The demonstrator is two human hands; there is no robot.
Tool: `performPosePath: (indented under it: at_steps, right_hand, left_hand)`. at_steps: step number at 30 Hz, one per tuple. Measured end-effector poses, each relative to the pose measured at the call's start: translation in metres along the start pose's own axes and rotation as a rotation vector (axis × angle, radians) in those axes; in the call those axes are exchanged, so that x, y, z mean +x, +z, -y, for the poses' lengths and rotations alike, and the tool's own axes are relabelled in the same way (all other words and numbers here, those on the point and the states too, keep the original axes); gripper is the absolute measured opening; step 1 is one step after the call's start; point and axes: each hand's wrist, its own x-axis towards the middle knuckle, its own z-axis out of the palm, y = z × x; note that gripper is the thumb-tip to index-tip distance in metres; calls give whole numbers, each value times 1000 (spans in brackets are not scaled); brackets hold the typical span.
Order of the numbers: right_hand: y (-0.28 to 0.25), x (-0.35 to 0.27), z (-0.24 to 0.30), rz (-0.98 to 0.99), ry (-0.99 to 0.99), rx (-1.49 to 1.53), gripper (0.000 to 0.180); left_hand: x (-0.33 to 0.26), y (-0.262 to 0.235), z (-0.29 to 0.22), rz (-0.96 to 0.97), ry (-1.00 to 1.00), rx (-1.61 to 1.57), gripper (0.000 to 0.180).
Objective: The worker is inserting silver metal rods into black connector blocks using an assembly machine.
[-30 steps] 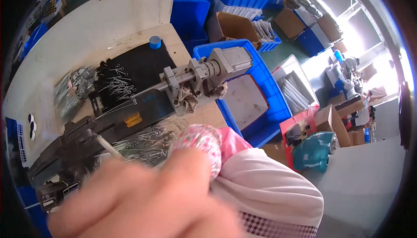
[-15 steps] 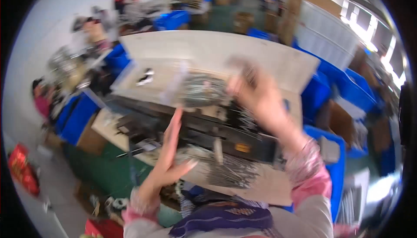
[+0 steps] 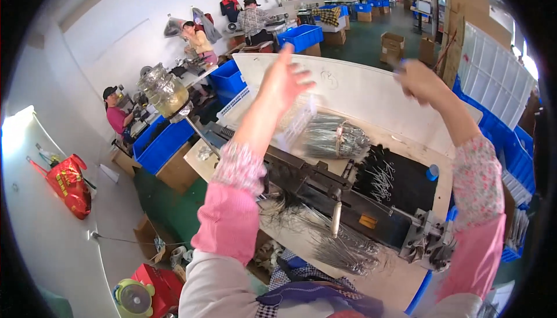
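One blue bin (image 3: 169,154) of dark stuff stands left of the machine (image 3: 301,173); a tied wire bundle (image 3: 325,139) lies beyond it, loose wires (image 3: 343,249) nearside. The left hand (image 3: 281,87) spreads empty, its sleeve (image 3: 231,216) crossing the machine; whether the blurred right hand (image 3: 422,81) grips, I cannot tell.

White walls (image 3: 130,42) border the green floor (image 3: 365,51).

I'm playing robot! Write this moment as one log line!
left hand: raised, open | right hand: raised, blurred, grip unclear | workbench: tied wire bundle, black lever machine, looped wires on black cloth
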Motion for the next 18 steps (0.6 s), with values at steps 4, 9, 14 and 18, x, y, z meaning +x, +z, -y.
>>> performPosePath:
  at_steps: [4, 9, 14, 18]
  right_hand:
    - [2, -103, -12, 319, -161, 174, 42]
    - [10, -237, -83, 819, -310, 271, 50]
    - [89, -219, -45, 768, -74, 557, 56]
    - [135, -237, -61, 786, 85, 886, 55]
  left_hand:
    - [-145, 9, -27, 359, -620, 253, 54]
    - [-235, -61, 64, 1083, -242, 161, 61]
    - [-270, 0, 99, 470, -398, -267, 58]
    - [-271, -4, 118, 608, -471, -206, 54]
